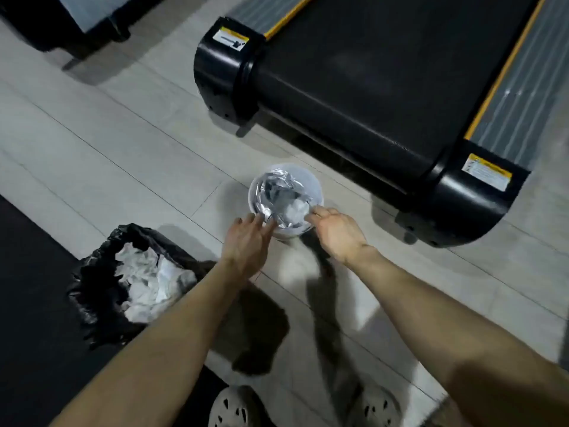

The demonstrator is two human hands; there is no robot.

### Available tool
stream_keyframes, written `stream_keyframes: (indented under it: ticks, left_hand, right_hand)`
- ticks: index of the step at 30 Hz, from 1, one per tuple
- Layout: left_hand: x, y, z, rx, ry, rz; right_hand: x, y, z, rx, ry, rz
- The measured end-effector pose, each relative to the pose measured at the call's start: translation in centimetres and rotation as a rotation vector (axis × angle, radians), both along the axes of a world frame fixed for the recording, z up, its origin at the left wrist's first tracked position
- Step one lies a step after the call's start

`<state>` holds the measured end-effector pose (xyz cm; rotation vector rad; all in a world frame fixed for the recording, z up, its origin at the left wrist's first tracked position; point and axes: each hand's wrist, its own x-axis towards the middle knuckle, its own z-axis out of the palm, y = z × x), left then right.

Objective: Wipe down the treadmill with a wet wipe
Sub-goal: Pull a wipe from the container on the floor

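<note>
A round white tub of wet wipes (286, 177) stands on the floor tiles just before the treadmill's rear end. Its top is open, with crumpled silver foil (277, 186) and a white wipe (294, 211) showing inside. My left hand (248, 238) reaches the tub's left rim with straight, spread fingers that touch the foil. My right hand (334, 232) is at the tub's right rim, its fingers curled over the edge next to the wipe. The treadmill (369, 87) has a black belt, yellow-edged grey side rails and black end caps.
A bin lined with a black bag (101, 282) stands to the left of my left arm, holding crumpled white wipes. A dark mat (27, 288) covers the floor at far left. Another black machine (61, 26) stands at top left. My feet in pale clogs (237, 408) are at the bottom edge.
</note>
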<state>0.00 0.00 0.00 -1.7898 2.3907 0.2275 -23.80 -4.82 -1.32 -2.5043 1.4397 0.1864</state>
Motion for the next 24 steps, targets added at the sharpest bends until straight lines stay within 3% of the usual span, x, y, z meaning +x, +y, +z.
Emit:
stream_keyframes:
  ticks: [4, 10, 15, 18, 22, 24]
  left_hand:
    - [1.3, -3.2, -3.4, -0.112, -0.009, -0.125]
    - [2.1, -2.1, -4.8, -0.104, 0.023, -0.174]
    - [2.8, 0.9, -4.4, -0.041, -0.129, -0.325]
    - [3.2, 2.0, -4.3, -0.101, -0.112, -0.389]
    - [3.5, 3.8, -5.1, -0.122, -0.045, -0.394]
    - [3.5, 4.8, -5.6, -0.123, -0.062, -0.383]
  right_hand:
    - [0.4, -1.5, -3.7, -0.028, -0.067, 0.097]
    - [-1.8, -0.2, -7.6, -0.150, -0.175, 0.172]
    - [-5.0, 3.8, -5.4, -0.082, -0.149, 0.313]
    - [-3.4, 3.4, -4.2, -0.028, -0.206, 0.182]
    - [0.8, 0.3, -4.2, 0.254, -0.123, 0.154]
    - [1.7, -0.2, -4.7, 0.300, -0.056, 0.189]
